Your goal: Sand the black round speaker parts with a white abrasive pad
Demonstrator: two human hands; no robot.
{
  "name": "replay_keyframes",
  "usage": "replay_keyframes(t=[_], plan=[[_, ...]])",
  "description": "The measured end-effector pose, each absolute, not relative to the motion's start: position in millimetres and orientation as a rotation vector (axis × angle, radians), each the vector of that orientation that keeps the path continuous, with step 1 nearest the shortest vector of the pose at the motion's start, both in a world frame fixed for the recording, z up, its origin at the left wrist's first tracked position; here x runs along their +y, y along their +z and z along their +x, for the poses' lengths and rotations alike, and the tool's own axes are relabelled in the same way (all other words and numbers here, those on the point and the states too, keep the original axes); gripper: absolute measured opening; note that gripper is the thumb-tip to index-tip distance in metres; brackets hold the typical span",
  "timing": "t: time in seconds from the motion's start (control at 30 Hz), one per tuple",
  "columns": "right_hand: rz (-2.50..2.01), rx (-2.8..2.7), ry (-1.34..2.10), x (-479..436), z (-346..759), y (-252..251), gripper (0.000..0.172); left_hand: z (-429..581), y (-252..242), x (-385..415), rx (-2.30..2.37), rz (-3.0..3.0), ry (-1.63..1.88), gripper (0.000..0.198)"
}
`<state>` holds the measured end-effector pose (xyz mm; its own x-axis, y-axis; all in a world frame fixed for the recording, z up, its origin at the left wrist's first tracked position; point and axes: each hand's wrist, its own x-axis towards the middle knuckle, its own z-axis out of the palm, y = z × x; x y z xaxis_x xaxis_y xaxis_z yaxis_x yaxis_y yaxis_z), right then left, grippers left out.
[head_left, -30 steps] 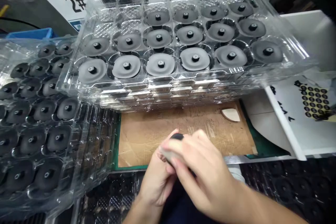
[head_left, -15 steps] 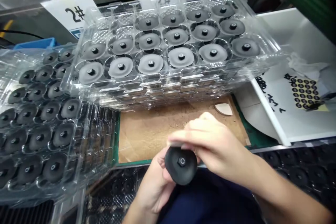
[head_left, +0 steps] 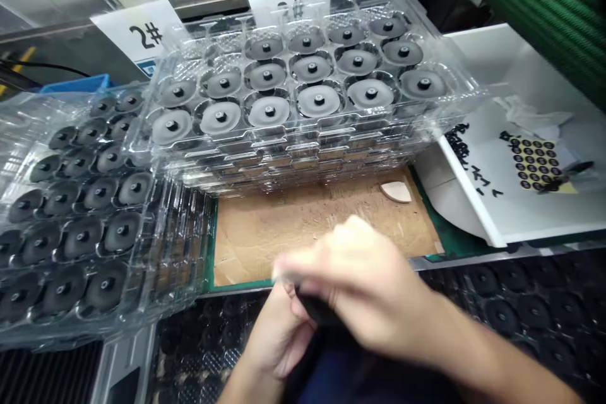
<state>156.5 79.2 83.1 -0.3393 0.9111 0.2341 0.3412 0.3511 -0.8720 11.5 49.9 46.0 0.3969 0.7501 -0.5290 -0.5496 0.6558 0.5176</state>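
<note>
A black round part (head_left: pixel 318 310), dished with a hub in its middle in the earlier picture, is gripped by my left hand (head_left: pixel 274 338) above my lap. My right hand (head_left: pixel 367 278) lies across the part and covers most of it. Its fingers are curled and pressed together, smeared by motion. A thin greyish edge shows under the right fingertips, too blurred to name. Beyond my hands, a clear plastic tray (head_left: pixel 293 139) holds rows of similar black parts on top of a stack of trays.
Another stack of clear trays (head_left: pixel 142 252) with black parts stands at the left. Cardboard (head_left: pixel 265 227) covers the bench, with a pale curved scrap (head_left: pixel 396 192) on it. A white bin (head_left: pixel 495 230) at the right contains small black pieces and a sticker sheet (head_left: pixel 537 164).
My right hand has moved left and down over the black part, which has tilted so its face is mostly hidden. The whole view has shifted slightly.
</note>
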Motion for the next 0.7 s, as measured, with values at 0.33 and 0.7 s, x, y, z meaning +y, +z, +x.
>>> replay_keyframes(t=[0.33,0.7], plan=[[-1.605,-1.198,1.286,57,185,-57,0.043,-10,42,38,0.784,0.197,0.970,0.049],[-1.835,-1.484,0.951,24,181,-68,0.028,-14,42,30,0.799,0.159,1.033,0.043]])
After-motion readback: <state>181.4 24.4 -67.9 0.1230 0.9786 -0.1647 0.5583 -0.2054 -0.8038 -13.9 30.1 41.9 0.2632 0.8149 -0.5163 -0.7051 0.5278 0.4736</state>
